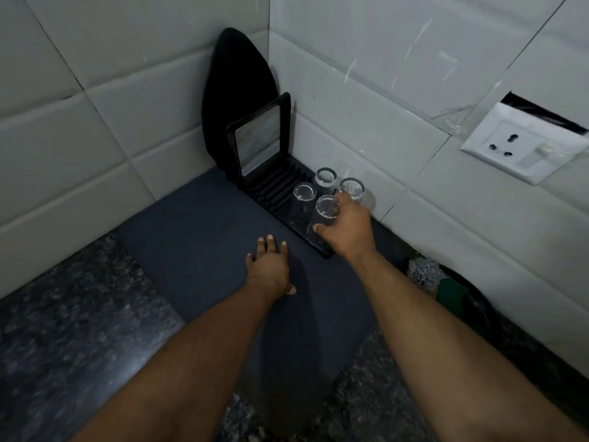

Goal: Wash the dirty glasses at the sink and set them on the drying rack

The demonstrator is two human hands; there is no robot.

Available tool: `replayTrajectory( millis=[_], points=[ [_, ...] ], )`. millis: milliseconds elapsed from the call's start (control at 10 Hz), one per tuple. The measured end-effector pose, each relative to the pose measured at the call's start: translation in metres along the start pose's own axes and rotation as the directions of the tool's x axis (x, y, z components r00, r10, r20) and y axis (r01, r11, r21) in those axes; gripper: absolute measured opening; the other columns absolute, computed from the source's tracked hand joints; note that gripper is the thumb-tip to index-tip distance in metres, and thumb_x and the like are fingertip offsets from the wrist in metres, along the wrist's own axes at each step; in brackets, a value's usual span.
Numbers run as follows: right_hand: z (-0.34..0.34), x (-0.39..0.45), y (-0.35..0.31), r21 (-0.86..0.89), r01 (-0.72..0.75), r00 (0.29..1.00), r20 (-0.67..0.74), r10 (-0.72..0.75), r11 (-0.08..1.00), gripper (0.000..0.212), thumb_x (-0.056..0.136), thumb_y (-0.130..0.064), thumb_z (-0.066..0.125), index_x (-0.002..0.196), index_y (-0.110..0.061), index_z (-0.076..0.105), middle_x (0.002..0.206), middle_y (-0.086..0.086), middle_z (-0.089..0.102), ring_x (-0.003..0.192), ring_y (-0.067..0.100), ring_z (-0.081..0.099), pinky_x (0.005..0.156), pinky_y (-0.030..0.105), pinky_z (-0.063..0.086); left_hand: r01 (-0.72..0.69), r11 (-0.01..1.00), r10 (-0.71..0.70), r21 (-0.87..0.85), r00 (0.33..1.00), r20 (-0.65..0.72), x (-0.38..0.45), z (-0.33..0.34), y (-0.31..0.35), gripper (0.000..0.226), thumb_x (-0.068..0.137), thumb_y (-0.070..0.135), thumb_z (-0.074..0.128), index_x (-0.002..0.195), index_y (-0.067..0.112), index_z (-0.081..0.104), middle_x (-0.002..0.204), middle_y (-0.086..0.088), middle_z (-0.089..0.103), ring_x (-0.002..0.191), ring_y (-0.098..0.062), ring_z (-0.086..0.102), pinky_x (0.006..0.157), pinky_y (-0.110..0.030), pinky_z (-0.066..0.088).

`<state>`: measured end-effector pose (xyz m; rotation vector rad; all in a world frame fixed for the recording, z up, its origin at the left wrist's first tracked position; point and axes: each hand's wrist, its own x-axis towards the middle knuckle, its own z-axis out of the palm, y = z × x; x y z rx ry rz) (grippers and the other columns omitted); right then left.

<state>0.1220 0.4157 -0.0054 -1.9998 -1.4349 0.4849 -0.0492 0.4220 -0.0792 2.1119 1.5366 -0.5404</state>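
Note:
Several clear glasses stand upside down on the black drying rack (271, 189) in the tiled corner. My right hand (347, 228) is wrapped around the nearest glass (323, 215), which stands at the rack's front end. Three other glasses are behind it: one to the left (302, 194), one at the back (325, 178), one to the right (350, 188). My left hand (269, 266) lies flat with fingers spread on the dark mat (191, 237) beside the rack, holding nothing.
A black tray with a shiny face (259, 138) stands upright in the rack's back slots, a black board (237, 90) leaning behind it. A steel scrubber (425, 272) and green sponge (452, 291) sit by the right wall. A white wall socket (522, 145) is above them.

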Motion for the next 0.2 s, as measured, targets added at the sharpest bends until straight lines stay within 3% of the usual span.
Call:
replayTrajectory(
  millis=[100,200],
  points=[
    [-0.009,-0.014,-0.001,0.059,0.020,1.000,-0.017,-0.019,0.998,0.068,0.067,-0.014,0.091,0.128,-0.019,0.062,0.106,-0.009,0.073,0.094,0.011,0.070,0.087,0.026,0.059,-0.004,1.000,0.003,-0.025,0.999,-0.034,-0.008,0.001,0.000,0.122,0.081,0.046,0.083,0.166,0.019,-0.001,0.171,-0.015,-0.014,0.158,-0.036,-0.011,0.125,-0.059,0.016],
    [-0.020,-0.040,0.001,0.103,0.020,0.999,-0.051,-0.015,0.994,0.076,0.072,-0.010,0.089,0.141,-0.018,0.057,0.091,-0.012,0.068,0.074,0.009,0.069,0.075,0.012,0.055,-0.024,1.000,0.022,-0.015,0.992,-0.122,-0.023,0.007,0.004,0.103,0.087,0.044,0.077,0.164,0.014,0.016,0.172,-0.017,0.002,0.158,-0.037,0.004,0.122,-0.056,0.029]
  ],
)
